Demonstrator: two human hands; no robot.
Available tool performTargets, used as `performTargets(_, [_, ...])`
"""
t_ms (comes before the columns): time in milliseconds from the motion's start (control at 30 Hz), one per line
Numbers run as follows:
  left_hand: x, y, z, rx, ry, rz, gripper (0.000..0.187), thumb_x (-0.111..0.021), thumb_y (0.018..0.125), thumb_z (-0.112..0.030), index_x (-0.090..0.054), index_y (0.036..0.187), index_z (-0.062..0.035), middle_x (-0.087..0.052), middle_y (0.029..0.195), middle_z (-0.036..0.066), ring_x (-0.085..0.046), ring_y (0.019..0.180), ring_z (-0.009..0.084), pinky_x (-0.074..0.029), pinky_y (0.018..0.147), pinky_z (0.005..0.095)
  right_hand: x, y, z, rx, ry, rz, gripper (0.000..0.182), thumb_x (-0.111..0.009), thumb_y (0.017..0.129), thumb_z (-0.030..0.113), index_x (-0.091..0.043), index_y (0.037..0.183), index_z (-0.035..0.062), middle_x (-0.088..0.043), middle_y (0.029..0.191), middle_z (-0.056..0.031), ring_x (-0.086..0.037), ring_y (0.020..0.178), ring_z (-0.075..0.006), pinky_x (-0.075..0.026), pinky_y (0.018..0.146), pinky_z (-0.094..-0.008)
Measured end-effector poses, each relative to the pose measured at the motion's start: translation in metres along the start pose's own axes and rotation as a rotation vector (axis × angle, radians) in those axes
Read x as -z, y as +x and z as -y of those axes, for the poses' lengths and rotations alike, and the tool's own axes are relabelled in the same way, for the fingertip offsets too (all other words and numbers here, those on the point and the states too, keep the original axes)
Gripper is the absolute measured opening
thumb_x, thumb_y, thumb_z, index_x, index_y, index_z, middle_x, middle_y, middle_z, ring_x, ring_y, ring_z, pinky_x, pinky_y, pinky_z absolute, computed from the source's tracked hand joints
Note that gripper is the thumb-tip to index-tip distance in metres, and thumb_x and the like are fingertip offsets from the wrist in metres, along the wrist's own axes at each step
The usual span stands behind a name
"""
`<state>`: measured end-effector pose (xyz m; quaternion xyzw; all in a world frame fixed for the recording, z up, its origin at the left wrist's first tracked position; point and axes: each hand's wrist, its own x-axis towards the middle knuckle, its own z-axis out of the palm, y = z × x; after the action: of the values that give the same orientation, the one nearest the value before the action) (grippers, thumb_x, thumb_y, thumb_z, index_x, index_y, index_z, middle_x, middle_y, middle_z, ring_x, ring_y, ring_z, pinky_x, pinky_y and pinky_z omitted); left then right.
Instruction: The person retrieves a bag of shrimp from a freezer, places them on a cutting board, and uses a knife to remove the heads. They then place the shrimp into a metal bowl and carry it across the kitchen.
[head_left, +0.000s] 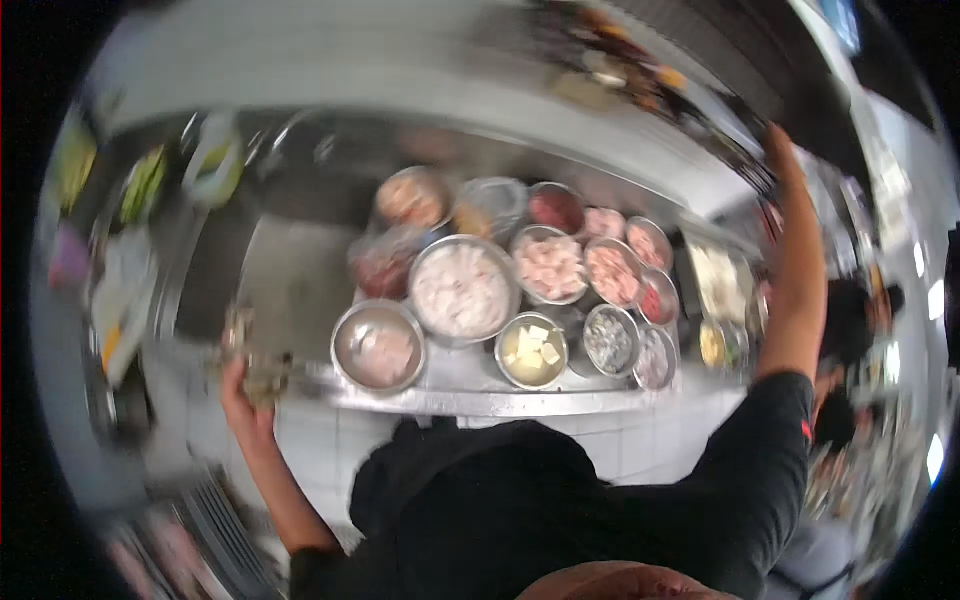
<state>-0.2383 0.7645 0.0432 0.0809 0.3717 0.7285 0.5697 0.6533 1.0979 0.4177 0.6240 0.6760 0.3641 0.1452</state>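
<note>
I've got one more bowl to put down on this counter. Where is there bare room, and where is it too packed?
Bare steel shows left of the bowls, between the big bowl of pale meat and the blurred containers on the far left. A thin strip runs along the counter's front edge. From the bowl with pale cubes to the right end, bowls sit rim to rim.

The left hand (243,385) is closed around a small blurred bundle (255,365), brownish and grey, held at the front edge of the steel counter (470,400), just left of the bowl of pale pieces (378,345); what the bundle is cannot be told. The right hand (785,160) is raised high, well right of that bowl, its fingers at a dark shelf edge (745,150).
</note>
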Motion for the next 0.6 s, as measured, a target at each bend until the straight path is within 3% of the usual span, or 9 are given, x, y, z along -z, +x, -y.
performTargets(133, [-0.017, -0.026, -0.005, -0.129, -0.040, -0.012, 0.055, -0.060, 0.089, -0.007, -0.045, 0.142, -0.0024, -0.055, 0.136, 0.017, -0.056, 0.121, 0.0289, -0.050, 0.098, 0.0458, -0.009, 0.012, -0.018, 0.094, 0.141, -0.027, 0.021, -0.056, 0.083, 0.008, -0.069, 0.098, 0.0004, -0.066, 0.102, -0.0241, -0.062, 0.102, -0.0407, -0.050, 0.087, -0.0461])
performTargets(400, [-0.024, -0.029, 0.009, -0.260, -0.118, -0.046, 0.057, -0.065, 0.084, -0.002, -0.042, 0.137, -0.0031, -0.057, 0.129, 0.017, -0.061, 0.114, 0.0308, -0.054, 0.096, 0.0463, -0.028, 0.015, -0.049, 0.078, 0.270, -0.087, 0.023, -0.054, 0.080, 0.006, -0.066, 0.099, 0.0019, -0.062, 0.106, -0.0257, -0.056, 0.109, -0.0422, -0.046, 0.094, -0.0474])
performTargets(467, [-0.027, -0.030, 0.012, -0.258, -0.126, -0.043, 0.059, -0.066, 0.084, -0.001, -0.041, 0.137, -0.0033, -0.057, 0.128, 0.018, -0.061, 0.114, 0.0316, -0.055, 0.095, 0.0472, -0.029, 0.021, -0.057, 0.230, 0.159, -0.238, 0.024, -0.059, 0.087, 0.020, -0.068, 0.102, 0.0031, -0.067, 0.093, -0.0224, -0.066, 0.092, -0.0396, -0.052, 0.080, -0.0490])
performTargets(600, [-0.038, -0.034, 0.013, -0.229, -0.101, -0.029, 0.059, -0.066, 0.083, -0.001, -0.041, 0.136, -0.0035, -0.058, 0.127, 0.018, -0.063, 0.110, 0.0311, -0.055, 0.094, 0.0468, -0.029, 0.026, -0.048, 0.019, -0.022, -0.378, 0.025, -0.060, 0.087, 0.022, -0.069, 0.102, 0.0043, -0.068, 0.094, -0.0222, -0.066, 0.091, -0.0393, -0.052, 0.078, -0.0490])
